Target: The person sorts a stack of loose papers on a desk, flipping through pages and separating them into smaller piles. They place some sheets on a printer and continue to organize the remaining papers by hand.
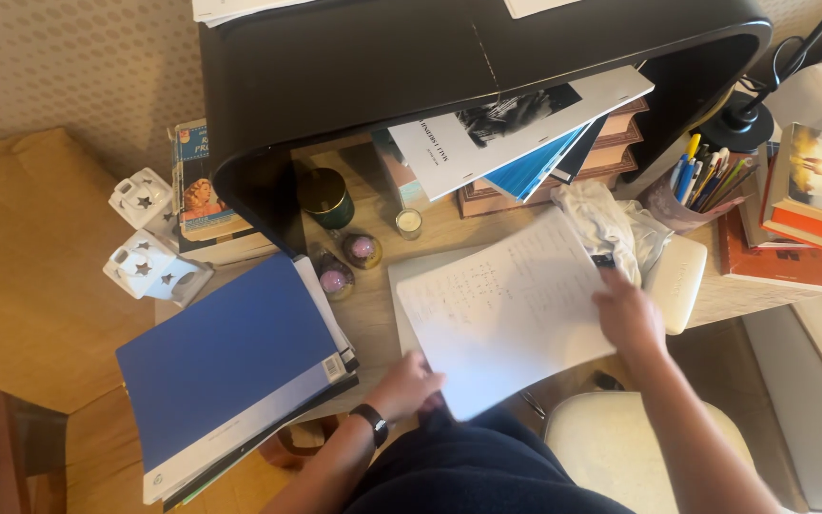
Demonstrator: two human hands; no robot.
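A white sheet of paper with faint handwriting (511, 309) lies tilted over the front of a wooden desk (373, 314). My left hand (406, 384), with a black wristband, grips the sheet's lower left edge. My right hand (628, 312) holds its right edge near a crumpled white cloth (611, 224). More white paper shows just under the sheet at its left side.
A blue folder stack (230, 366) overhangs the desk at left. A black curved shelf (468, 57) covers books and magazines (525, 138). Small jars and a candle (409, 223) stand behind the paper. A pen cup (692, 186), books (811, 209) and a pale chair seat (620, 447) are at right.
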